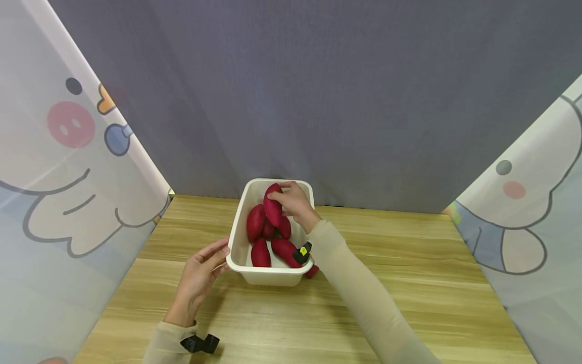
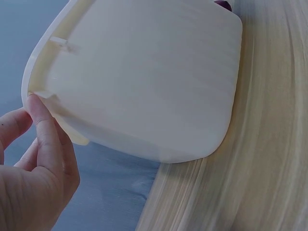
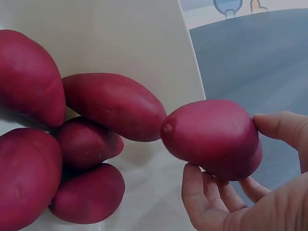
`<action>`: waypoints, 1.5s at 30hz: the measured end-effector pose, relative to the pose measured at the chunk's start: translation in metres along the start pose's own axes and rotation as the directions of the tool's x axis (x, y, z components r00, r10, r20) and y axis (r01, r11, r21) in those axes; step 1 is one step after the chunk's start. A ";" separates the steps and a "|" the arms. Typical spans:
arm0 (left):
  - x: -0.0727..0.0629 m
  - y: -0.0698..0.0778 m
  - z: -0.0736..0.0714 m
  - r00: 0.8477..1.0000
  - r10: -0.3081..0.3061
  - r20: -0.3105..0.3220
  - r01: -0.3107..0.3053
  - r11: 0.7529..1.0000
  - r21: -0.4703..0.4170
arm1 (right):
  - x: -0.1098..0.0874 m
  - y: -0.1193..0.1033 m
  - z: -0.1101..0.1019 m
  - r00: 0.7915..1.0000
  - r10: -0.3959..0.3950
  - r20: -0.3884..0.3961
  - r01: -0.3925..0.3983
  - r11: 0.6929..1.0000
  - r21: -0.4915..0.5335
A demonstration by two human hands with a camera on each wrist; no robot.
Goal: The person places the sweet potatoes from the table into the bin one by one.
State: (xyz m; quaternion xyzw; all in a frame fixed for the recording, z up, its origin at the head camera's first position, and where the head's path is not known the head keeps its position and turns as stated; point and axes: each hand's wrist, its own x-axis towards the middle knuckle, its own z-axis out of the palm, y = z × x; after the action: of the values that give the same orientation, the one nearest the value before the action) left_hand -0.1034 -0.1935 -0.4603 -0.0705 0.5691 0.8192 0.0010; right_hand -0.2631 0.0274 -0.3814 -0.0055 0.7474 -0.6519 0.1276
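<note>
My right hand (image 1: 293, 202) grips a red sweet potato (image 3: 211, 137) between thumb and fingers, over the far part of a white plastic bin (image 1: 273, 277). In the right wrist view its tip overlaps another sweet potato (image 3: 115, 106). Several more lie in the bin, among them one near its front left (image 1: 260, 254) and one near its front right (image 1: 284, 250). On the bin's left side my left hand (image 1: 200, 275) pinches the rim; the left wrist view shows the thumb and a fingertip at the rim (image 2: 29, 72).
Part of another red sweet potato (image 1: 311, 272) shows outside the bin by its front right corner. The wooden table (image 1: 409, 263) reaches back to a grey curtain (image 1: 318, 101). Cartoon-print panels (image 1: 45, 202) stand at both sides.
</note>
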 end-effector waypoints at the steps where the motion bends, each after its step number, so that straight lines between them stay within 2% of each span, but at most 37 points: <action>1: 0.000 0.000 0.000 1.000 0.001 0.000 -0.001 1.000 0.000 | 0.000 0.000 0.000 1.000 0.005 -0.002 -0.005 1.000 0.001; 6: -0.001 0.000 -0.001 1.000 -0.001 -0.004 0.001 1.000 0.005 | -0.002 -0.001 -0.001 1.000 0.018 -0.005 -0.018 1.000 0.015; 13: 0.000 0.001 -0.001 1.000 -0.001 0.005 0.001 1.000 0.002 | -0.014 -0.018 -0.010 0.999 -0.049 0.017 0.047 0.996 0.071; 18: -0.001 0.001 -0.001 1.000 -0.002 0.013 0.002 1.000 0.000 | -0.033 -0.028 -0.029 0.990 -0.134 0.033 0.130 0.988 0.084; 22: -0.001 0.001 -0.001 1.000 -0.007 0.007 0.007 1.000 0.004 | -0.049 -0.022 -0.049 0.985 -0.173 -0.002 0.173 0.984 0.031; 29: -0.001 0.003 -0.004 1.000 -0.008 -0.007 0.008 1.000 0.007 | -0.065 0.012 -0.081 0.984 -0.163 -0.065 0.162 0.986 -0.024; 35: -0.002 0.003 -0.004 1.000 -0.016 -0.010 0.016 1.000 -0.004 | -0.071 0.052 -0.100 0.986 -0.139 -0.096 0.127 0.984 -0.127; 39: -0.001 0.003 -0.004 1.000 -0.015 -0.011 0.014 1.000 -0.006 | -0.072 0.083 -0.103 0.988 -0.106 -0.110 0.087 0.982 -0.170; 45: -0.002 0.003 -0.004 1.000 -0.017 -0.012 0.017 1.000 -0.007 | -0.074 0.121 -0.093 0.993 -0.042 -0.111 0.018 0.977 -0.213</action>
State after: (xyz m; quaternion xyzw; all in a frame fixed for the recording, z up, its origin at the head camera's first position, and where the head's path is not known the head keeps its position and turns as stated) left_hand -0.1015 -0.1984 -0.4591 -0.0804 0.5657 0.8207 0.0045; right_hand -0.1904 0.1493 -0.4744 0.0073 0.8185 -0.5697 0.0732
